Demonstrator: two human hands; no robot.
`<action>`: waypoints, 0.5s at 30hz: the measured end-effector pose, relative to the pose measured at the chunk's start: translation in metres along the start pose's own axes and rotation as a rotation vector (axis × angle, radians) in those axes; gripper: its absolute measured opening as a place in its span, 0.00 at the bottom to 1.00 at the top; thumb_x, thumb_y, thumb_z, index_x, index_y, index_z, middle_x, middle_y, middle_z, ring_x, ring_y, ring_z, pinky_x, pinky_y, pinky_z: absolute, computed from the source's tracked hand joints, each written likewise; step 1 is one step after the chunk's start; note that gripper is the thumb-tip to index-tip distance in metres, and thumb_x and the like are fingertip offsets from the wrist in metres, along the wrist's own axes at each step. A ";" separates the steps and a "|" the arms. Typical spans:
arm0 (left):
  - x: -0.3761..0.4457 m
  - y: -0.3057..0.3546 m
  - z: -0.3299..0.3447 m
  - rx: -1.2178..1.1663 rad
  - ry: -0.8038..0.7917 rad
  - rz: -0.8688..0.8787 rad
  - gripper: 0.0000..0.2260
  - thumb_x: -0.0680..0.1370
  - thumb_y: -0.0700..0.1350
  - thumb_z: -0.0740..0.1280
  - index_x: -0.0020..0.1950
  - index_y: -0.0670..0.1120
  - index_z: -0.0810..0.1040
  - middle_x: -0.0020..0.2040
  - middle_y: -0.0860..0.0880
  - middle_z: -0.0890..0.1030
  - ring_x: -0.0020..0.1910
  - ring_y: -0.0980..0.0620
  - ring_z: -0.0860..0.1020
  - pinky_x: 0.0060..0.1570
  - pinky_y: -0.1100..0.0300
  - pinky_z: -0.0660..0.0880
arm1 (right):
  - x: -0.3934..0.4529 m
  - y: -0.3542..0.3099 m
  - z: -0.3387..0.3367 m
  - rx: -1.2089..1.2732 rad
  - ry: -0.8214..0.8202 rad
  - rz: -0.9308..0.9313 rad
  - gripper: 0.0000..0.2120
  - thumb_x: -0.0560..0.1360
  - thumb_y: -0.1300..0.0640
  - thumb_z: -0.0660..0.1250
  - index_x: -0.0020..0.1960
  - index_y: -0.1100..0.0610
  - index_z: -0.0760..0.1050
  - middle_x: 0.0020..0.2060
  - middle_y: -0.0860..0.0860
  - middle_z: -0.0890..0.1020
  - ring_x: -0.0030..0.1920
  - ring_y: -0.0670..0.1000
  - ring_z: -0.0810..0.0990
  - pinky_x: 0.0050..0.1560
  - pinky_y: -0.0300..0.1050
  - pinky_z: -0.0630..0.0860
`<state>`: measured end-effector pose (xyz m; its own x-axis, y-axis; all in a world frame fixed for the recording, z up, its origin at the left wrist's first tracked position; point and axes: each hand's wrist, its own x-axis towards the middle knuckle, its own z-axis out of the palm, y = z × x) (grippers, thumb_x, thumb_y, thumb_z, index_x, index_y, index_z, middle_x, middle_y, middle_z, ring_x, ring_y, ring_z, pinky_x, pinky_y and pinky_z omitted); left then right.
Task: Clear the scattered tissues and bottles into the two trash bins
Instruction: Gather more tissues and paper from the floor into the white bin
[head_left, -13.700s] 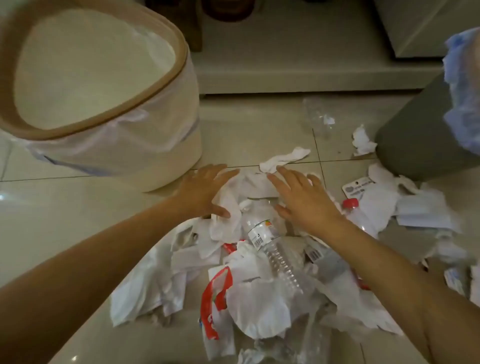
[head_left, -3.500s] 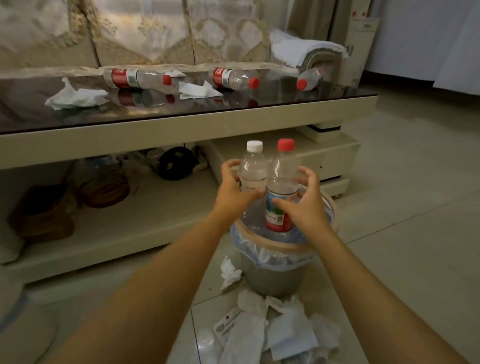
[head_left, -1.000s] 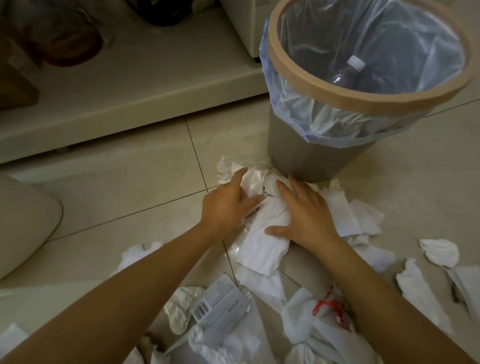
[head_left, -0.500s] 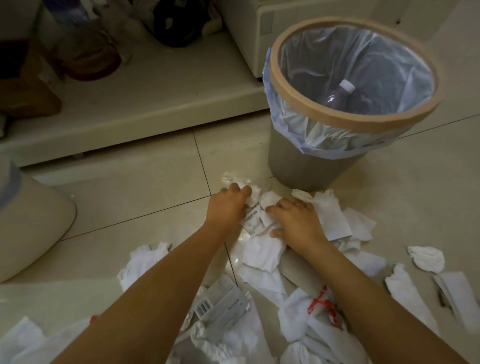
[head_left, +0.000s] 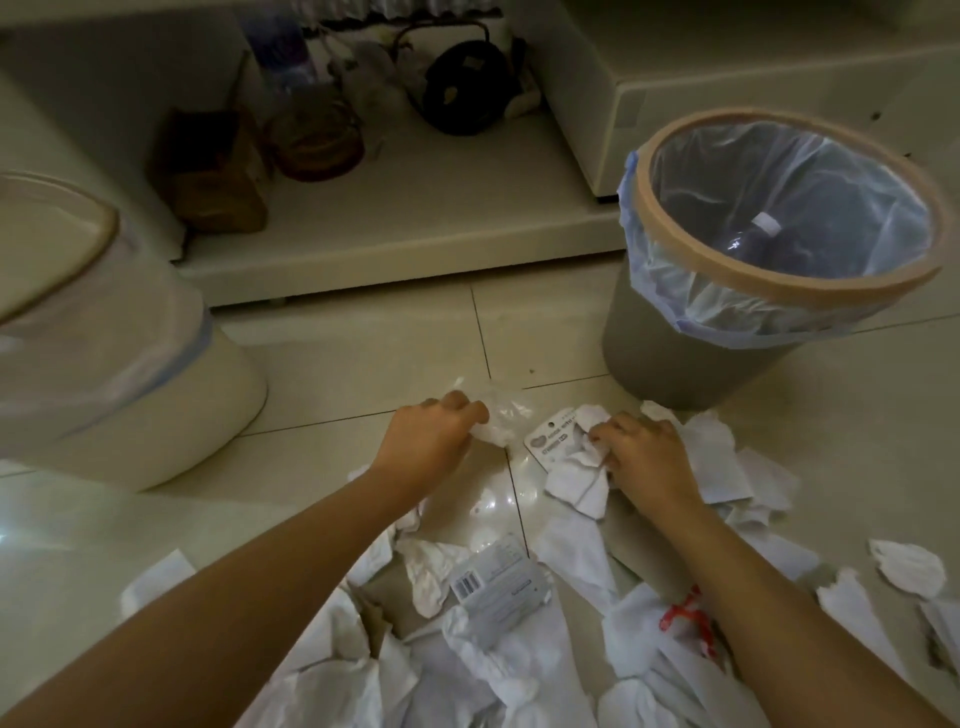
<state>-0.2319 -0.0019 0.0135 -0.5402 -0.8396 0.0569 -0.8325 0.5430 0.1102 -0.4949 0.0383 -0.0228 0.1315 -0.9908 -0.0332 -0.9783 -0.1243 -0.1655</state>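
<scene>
**Tissues gathered on the floor between two bins**

Both hands are lowered to the tiled floor (head_left: 374, 353) among scattered tissues (head_left: 582, 551). The left hand (head_left: 434, 439) is curled, and a crumpled piece of clear wrap (head_left: 501, 423) is pinched at its fingertips. The right hand (head_left: 641, 452) is curled round a bunched tissue (head_left: 582, 475), just beside a small printed card (head_left: 553, 441) that lies between the two hands. The hands are held near each other but apart.

A grey bin (head_left: 670, 358) is seen at the right, beyond the right hand; it is lined with a pale blue bag (head_left: 654, 270) folded over a tan rim. A bottle (head_left: 763, 231) with a white cap is seen inside it. A white bin (head_left: 171, 415) with a clear liner is seen at the left, well apart from the grey one, with its top partly cut off by the frame edge.

More tissues are spread over the floor toward the viewer, under and between the forearms, and others are scattered to the right of the right arm. A flat pack with a barcode (head_left: 493, 584) is laid among them, and a white wrapper with red print (head_left: 685, 618) is partly covered by the right forearm.

Behind the bins, a low shelf (head_left: 415, 228) is seen. On it a brown box (head_left: 218, 176), a brown round basket (head_left: 317, 140) and a black round object (head_left: 465, 85) are set; they are dim and blurred.
</scene>
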 end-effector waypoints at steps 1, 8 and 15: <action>-0.006 -0.002 -0.007 0.000 0.025 0.004 0.12 0.69 0.38 0.72 0.51 0.49 0.80 0.48 0.48 0.83 0.32 0.48 0.79 0.25 0.61 0.72 | -0.002 -0.006 -0.007 -0.014 0.020 -0.024 0.21 0.52 0.64 0.80 0.43 0.55 0.81 0.37 0.54 0.82 0.34 0.58 0.80 0.36 0.48 0.72; -0.044 -0.038 -0.084 0.083 0.178 0.087 0.14 0.69 0.38 0.74 0.52 0.48 0.80 0.50 0.48 0.83 0.35 0.50 0.81 0.25 0.61 0.74 | 0.011 -0.074 -0.060 0.000 0.308 -0.337 0.20 0.59 0.61 0.80 0.49 0.55 0.80 0.45 0.55 0.82 0.40 0.57 0.82 0.40 0.50 0.77; -0.084 -0.083 -0.154 0.201 0.201 0.132 0.14 0.71 0.43 0.74 0.56 0.49 0.79 0.54 0.48 0.81 0.40 0.52 0.82 0.29 0.61 0.77 | 0.020 -0.140 -0.112 0.013 0.508 -0.573 0.16 0.65 0.60 0.77 0.52 0.56 0.80 0.46 0.55 0.83 0.42 0.56 0.83 0.35 0.49 0.81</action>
<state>-0.0985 0.0218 0.1528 -0.6263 -0.7367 0.2550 -0.7756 0.6218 -0.1086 -0.3735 0.0295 0.1100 0.5248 -0.6752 0.5183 -0.7771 -0.6286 -0.0320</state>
